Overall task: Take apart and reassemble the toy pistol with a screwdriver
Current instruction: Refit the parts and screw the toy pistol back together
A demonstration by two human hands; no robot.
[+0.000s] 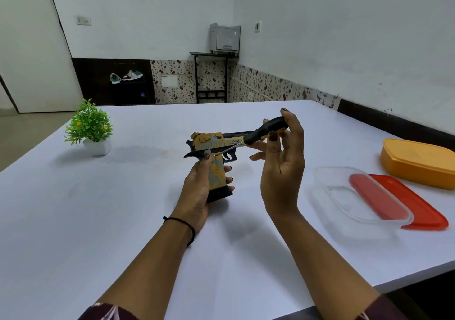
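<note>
The left hand point(197, 191) is wrapped around the grip of the toy pistol point(214, 147), holding it upright above the table point(123, 221). The right hand point(280, 162) pinches the screwdriver point(266, 131) handle in its fingertips, the tip touching the pistol just above the grip.

My white table point(98, 221) fills the room's near half — beyond it, white walls point(344, 36) with a floral band point(172, 81) low down, a door point(29, 49), and a black stand point(211, 76) bearing a grey printer point(225, 38).
</note>
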